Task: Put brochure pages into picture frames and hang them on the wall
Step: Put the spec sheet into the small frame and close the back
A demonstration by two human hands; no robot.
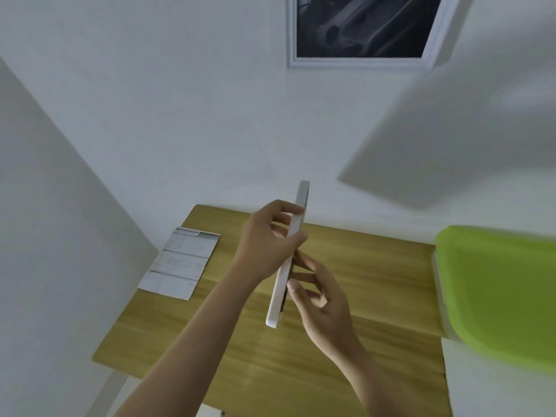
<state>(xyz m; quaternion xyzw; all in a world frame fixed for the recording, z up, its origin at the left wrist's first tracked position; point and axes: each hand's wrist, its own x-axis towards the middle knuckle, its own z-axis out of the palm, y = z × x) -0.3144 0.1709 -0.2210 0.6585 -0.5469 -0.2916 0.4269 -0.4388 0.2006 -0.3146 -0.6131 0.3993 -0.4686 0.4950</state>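
Item: white picture frame [288, 254], held edge-on above the tabletop [346, 296], so that only its narrow side shows; whether a page already sits inside I cannot tell from this angle. Hold: my left hand [267, 239] grips the upper half, thumb on the far edge and fingers [298, 237] curled round the near one; my right hand [319, 296] pinches the lower half from the other side, fingertips on the rim. Handling, by my judgement: light and rigid, the moulding smooth and somewhat slippery, and if the front is glazed it is breakable and will take smudges, so the grip belongs on the rim, two opposite sides at once, never flat on the face. Related stock: one brochure page [183, 263] headed "Specification" lies flat on the tabletop's left corner, thin, floppy, best lifted by an edge. One framed dark picture [361, 28] already hangs on the wall [180, 100] above. Also present: a green-lidded container [499, 290] at the right edge.
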